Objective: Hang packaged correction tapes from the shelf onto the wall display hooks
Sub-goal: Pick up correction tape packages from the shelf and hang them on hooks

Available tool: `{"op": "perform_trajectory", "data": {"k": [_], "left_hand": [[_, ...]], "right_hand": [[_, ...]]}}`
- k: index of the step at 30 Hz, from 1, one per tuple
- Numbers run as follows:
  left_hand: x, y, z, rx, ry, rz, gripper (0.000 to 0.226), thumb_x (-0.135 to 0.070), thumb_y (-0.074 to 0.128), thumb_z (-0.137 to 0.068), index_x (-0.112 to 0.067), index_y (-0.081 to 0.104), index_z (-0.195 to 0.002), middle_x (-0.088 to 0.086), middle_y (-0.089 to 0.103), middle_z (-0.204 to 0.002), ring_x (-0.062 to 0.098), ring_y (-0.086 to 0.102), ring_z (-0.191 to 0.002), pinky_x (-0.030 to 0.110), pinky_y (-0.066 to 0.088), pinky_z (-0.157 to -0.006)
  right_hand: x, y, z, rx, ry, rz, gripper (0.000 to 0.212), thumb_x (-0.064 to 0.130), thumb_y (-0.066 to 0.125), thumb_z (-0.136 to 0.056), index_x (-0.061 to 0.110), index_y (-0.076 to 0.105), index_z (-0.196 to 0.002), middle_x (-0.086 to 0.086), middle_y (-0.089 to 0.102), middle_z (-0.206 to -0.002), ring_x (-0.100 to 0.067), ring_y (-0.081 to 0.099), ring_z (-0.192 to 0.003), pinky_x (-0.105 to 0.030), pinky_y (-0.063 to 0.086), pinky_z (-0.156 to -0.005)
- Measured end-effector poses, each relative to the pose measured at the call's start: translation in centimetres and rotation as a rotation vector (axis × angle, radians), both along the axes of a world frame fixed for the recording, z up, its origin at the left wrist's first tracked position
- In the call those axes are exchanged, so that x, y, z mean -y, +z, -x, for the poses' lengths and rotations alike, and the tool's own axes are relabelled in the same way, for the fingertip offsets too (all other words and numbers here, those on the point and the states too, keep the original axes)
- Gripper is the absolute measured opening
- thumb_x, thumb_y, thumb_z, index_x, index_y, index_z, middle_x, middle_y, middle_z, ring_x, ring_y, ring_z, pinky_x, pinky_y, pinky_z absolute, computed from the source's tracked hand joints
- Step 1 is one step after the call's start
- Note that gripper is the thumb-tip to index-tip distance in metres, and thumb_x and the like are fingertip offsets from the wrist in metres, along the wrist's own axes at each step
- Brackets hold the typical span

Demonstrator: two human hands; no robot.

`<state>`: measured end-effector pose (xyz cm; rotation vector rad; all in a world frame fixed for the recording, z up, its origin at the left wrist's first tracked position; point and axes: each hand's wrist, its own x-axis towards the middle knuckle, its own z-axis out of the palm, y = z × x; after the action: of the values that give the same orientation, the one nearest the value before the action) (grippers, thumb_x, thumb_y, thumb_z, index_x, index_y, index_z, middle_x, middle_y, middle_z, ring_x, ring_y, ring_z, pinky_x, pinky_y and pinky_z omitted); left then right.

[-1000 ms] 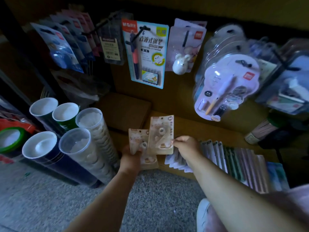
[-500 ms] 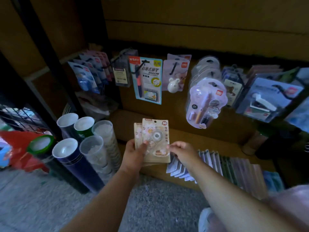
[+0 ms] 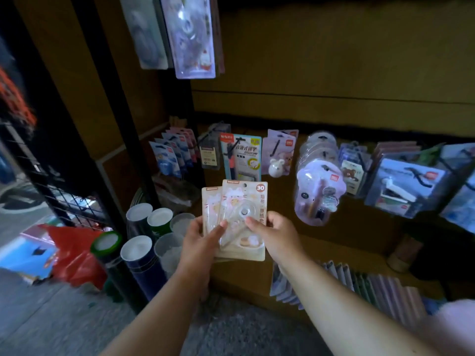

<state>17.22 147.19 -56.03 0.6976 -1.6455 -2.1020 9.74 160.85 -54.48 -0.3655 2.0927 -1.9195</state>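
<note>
Packs [image 3: 244, 199] of correction tape, two cream cards fanned, sit upright between your hands, in front of the brown display wall [image 3: 334, 60]. Your left hand [image 3: 199, 240] grips the packs from the left, thumb curled over the front blister, fingers hidden behind. Your right hand [image 3: 276, 236] pinches the front pack's right edge, thumb on the blister, fingers curled behind. The front card shows a red "30" badge at its top right corner; the rear card peeks out to its left.

Just above the packs, a blue pen card [image 3: 241, 158] hangs on the wall. Right of the packs, a lilac blister pack [image 3: 318, 191] hangs on a hook. Left of the packs stand capped tubes [image 3: 146, 232] on the floor. Below right of the packs lies a row of notebooks [image 3: 359, 283] on the shelf. Far above the packs, a clear long pack [image 3: 191, 34] hangs. Hooks themselves are too dark to make out.
</note>
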Motion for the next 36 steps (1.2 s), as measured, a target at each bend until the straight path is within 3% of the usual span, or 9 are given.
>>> {"op": "perform_trajectory", "data": {"k": [2, 9, 11, 14, 16, 20, 27, 36], "left_hand": [[0.5, 1.5, -0.1, -0.042, 0.018, 0.009, 0.032, -0.021, 0.066, -0.090, -0.018, 0.056, -0.120, 0.007, 0.072, -0.108, 0.021, 0.074, -0.086, 0.033, 0.059, -0.064], [2.5, 7.6, 0.6, -0.168, 0.054, 0.081, 0.026, -0.020, 0.067, -0.089, -0.020, 0.057, -0.113, 0.008, 0.071, -0.110, 0.028, 0.072, -0.096, 0.051, 0.058, -0.084], [3.3, 9.5, 1.0, -0.205, 0.077, 0.135, 0.024, -0.021, 0.067, -0.090, -0.022, 0.057, -0.111, 0.008, 0.071, -0.108, 0.027, 0.073, -0.094, 0.049, 0.060, -0.079], [4.2, 12.0, 1.5, -0.241, 0.115, 0.221, 0.023, -0.027, 0.068, -0.089, -0.025, 0.057, -0.109, 0.007, 0.073, -0.105, 0.028, 0.074, -0.088, 0.049, 0.060, -0.066], [4.8, 13.5, 1.7, -0.265, 0.144, 0.248, 0.024, -0.030, 0.068, -0.089, -0.025, 0.058, -0.111, 0.003, 0.074, -0.103, 0.025, 0.074, -0.087, 0.055, 0.060, -0.073], [5.8, 15.4, 1.9, -0.311, 0.187, 0.256, 0.025, -0.032, 0.066, -0.091, -0.023, 0.058, -0.113, 0.004, 0.072, -0.108, 0.023, 0.073, -0.094, 0.051, 0.058, -0.084], [7.6, 15.5, 1.4, -0.298, 0.245, 0.181, 0.028, -0.031, 0.064, -0.091, -0.024, 0.055, -0.116, 0.006, 0.070, -0.108, 0.024, 0.074, -0.088, 0.051, 0.060, -0.076], [9.1, 16.6, 1.2, -0.324, 0.260, 0.196, 0.028, -0.027, 0.064, -0.092, -0.020, 0.054, -0.118, 0.007, 0.070, -0.107, 0.022, 0.074, -0.084, 0.043, 0.061, -0.070]], "right_hand": [[0.5, 1.3, 0.0, -0.037, -0.008, 0.035, 0.013, 0.028, 0.071, -0.084, 0.020, 0.069, -0.093, 0.003, 0.075, -0.090, -0.015, 0.072, -0.085, -0.034, 0.059, -0.078], [2.6, 7.1, 0.6, -0.146, 0.036, 0.178, 0.007, 0.022, 0.069, -0.086, 0.021, 0.069, -0.093, 0.002, 0.075, -0.093, -0.011, 0.072, -0.086, -0.024, 0.057, -0.072], [3.3, 9.3, 0.9, -0.193, 0.040, 0.195, 0.008, 0.023, 0.069, -0.086, 0.022, 0.069, -0.094, 0.004, 0.075, -0.093, -0.009, 0.071, -0.086, -0.021, 0.056, -0.070], [4.4, 12.5, 1.3, -0.256, 0.043, 0.222, 0.004, 0.022, 0.070, -0.085, 0.024, 0.068, -0.088, 0.003, 0.075, -0.091, -0.012, 0.072, -0.085, -0.027, 0.058, -0.072], [5.1, 14.7, 1.5, -0.296, 0.057, 0.230, 0.004, 0.021, 0.070, -0.085, 0.022, 0.067, -0.088, 0.002, 0.074, -0.090, -0.013, 0.072, -0.081, -0.028, 0.059, -0.067], [6.5, 18.9, 2.0, -0.378, 0.086, 0.249, 0.006, 0.016, 0.068, -0.086, 0.015, 0.067, -0.091, -0.002, 0.073, -0.090, -0.017, 0.072, -0.078, -0.029, 0.059, -0.062], [9.1, 25.1, 3.0, -0.488, 0.120, 0.262, 0.014, 0.016, 0.063, -0.090, 0.011, 0.063, -0.103, -0.001, 0.070, -0.097, -0.014, 0.069, -0.083, -0.016, 0.052, -0.051], [13.3, 28.4, 5.4, -0.432, 0.049, 0.236, 0.025, 0.018, 0.066, -0.088, 0.007, 0.064, -0.110, -0.007, 0.070, -0.106, -0.022, 0.070, -0.092, -0.041, 0.060, -0.077]]}}
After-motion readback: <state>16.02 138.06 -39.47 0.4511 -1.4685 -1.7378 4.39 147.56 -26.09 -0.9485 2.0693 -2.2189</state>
